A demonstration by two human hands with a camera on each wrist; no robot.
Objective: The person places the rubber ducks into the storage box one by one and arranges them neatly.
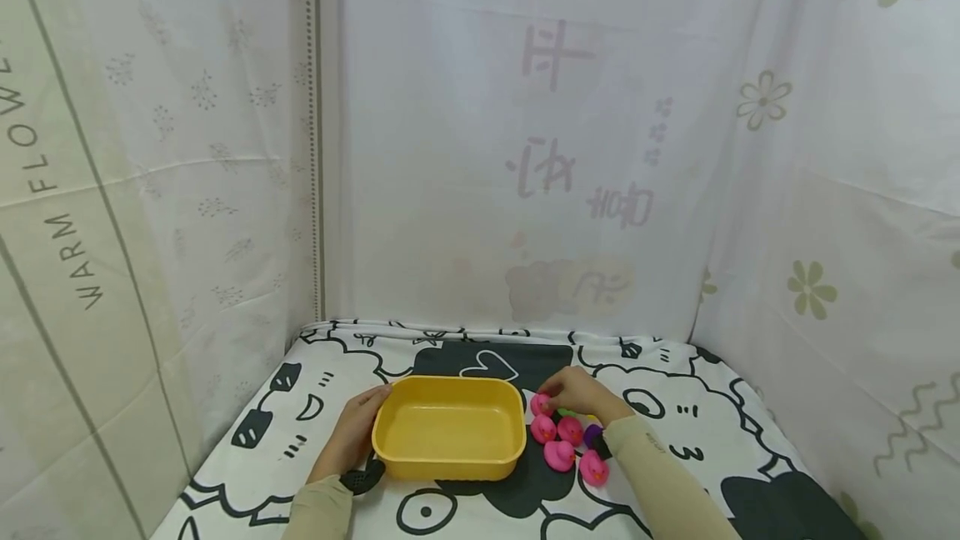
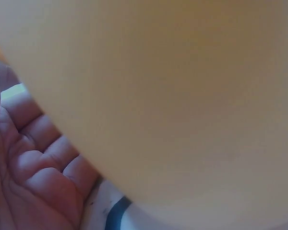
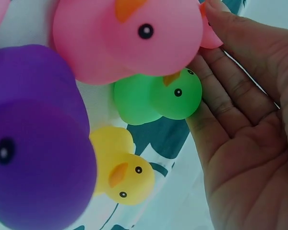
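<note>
A yellow plastic basin stands on the patterned cloth with nothing in it. My left hand grips its left wall, fingertips at the rim; in the left wrist view the basin's wall hides part of that hand. To the right of the basin, my right hand pinches a pink rubber duck at the far side of a cluster of ducks. Several other pink ducks lie nearer. Under my right wrist are a purple duck, a green duck and a yellow duck.
Black-and-white cartoon cloth covers the table. Pale printed curtains hang behind it and on both sides. A black strap sits on my left wrist.
</note>
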